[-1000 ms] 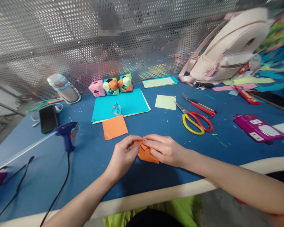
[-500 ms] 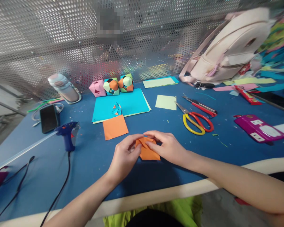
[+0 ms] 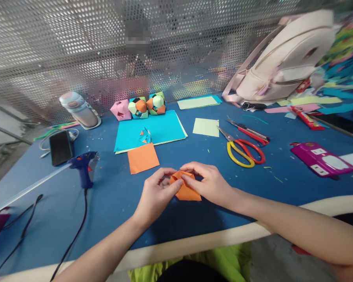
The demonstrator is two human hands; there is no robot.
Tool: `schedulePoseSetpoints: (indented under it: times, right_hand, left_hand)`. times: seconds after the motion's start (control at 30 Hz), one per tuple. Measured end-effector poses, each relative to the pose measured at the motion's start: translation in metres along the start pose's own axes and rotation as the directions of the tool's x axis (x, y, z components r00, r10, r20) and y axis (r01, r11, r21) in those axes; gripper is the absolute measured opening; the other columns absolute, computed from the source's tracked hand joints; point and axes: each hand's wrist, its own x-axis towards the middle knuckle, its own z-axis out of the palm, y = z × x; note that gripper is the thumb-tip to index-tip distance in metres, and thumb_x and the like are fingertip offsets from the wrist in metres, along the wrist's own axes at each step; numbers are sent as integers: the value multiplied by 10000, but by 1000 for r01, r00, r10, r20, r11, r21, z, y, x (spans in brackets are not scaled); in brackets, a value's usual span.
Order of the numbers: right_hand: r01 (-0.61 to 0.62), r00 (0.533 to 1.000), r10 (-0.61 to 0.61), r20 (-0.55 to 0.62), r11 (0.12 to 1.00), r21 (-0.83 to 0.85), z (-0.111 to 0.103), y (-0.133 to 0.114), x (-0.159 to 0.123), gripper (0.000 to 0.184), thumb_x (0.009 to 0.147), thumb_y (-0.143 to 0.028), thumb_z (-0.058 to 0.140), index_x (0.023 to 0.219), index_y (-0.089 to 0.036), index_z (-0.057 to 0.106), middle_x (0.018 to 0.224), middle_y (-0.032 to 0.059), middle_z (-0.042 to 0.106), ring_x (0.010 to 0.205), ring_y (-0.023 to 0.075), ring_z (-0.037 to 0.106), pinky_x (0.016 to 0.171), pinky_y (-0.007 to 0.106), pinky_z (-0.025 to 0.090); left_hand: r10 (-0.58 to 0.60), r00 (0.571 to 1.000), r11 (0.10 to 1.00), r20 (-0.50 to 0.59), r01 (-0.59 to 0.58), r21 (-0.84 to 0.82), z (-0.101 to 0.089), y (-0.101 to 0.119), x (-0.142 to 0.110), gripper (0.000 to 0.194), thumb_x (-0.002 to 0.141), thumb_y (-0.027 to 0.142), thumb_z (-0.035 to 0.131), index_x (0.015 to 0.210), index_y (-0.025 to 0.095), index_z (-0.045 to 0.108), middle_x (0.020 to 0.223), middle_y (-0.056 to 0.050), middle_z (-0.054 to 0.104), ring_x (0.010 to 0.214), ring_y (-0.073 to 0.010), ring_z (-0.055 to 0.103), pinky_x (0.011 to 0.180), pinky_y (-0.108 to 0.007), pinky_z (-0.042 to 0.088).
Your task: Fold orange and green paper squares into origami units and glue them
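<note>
A partly folded piece of orange origami paper (image 3: 188,192) is held between both hands just above the front of the blue table. My left hand (image 3: 158,190) pinches its left side, thumb on top and fingers behind. From the right, my right hand (image 3: 208,183) grips the upper edge, its thumb pressing near the left thumb. A flap shows at the top of the paper. Beyond the left hand lies a flat orange square sheet (image 3: 143,158), its upper edge meeting a stack of blue sheets (image 3: 164,124). A small folded blue-and-orange paper piece (image 3: 145,136) rests on that stack.
Scissors (image 3: 242,152) and a red utility knife (image 3: 251,133) lie to the right, near a purple power strip (image 3: 323,159). A glue gun (image 3: 84,166) with its cord, a phone (image 3: 60,147) and a bottle (image 3: 80,109) are left. Folded paper balls (image 3: 139,107) and a backpack (image 3: 285,58) stand behind.
My left thumb has slid right and up across the paper, closer to the right thumb. The orange paper has shifted slightly right, and its top fold looks changed.
</note>
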Motion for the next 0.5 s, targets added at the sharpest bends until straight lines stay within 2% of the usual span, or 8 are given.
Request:
schedulePoseSetpoints:
  times: [0.07,0.17,0.37,0.5]
  right_hand:
    - [31,999,-31,-5,1000,-3,0,-1,-1,89,836,-177,547,894,-174,614,821,43,693,736,136,648,671,226,511]
    - [-5,1000,5,-1,1000,14,0,-2,-1,93,826,-197,561,902,-177,610,792,33,685,688,127,635,632,220,507]
    - [-142,985,135,103,988,67,-2,-6,4,103,830,-212,552,845,-164,642,732,15,674,639,117,606,566,206,467]
    - [-135,987,129,97,989,63,-4,-8,5,162,851,-189,526,759,-163,657,691,6,680,619,110,605,571,200,448]
  left_hand:
    - [27,999,996,-31,-24,84,0,-1,0,206,753,330,632,847,147,631,680,-1,599,598,-110,522,540,-202,413]
    - [86,993,980,-81,-70,187,-1,-3,-1,188,797,316,580,801,145,658,665,-5,605,585,-110,511,543,-207,399]
    - [129,987,960,-93,-101,260,0,-5,-2,189,812,304,564,751,151,659,596,22,544,542,-97,440,510,-203,342]
    - [89,992,965,-94,-63,254,1,-4,-2,201,804,315,574,714,150,646,547,42,494,515,-87,400,487,-199,311]
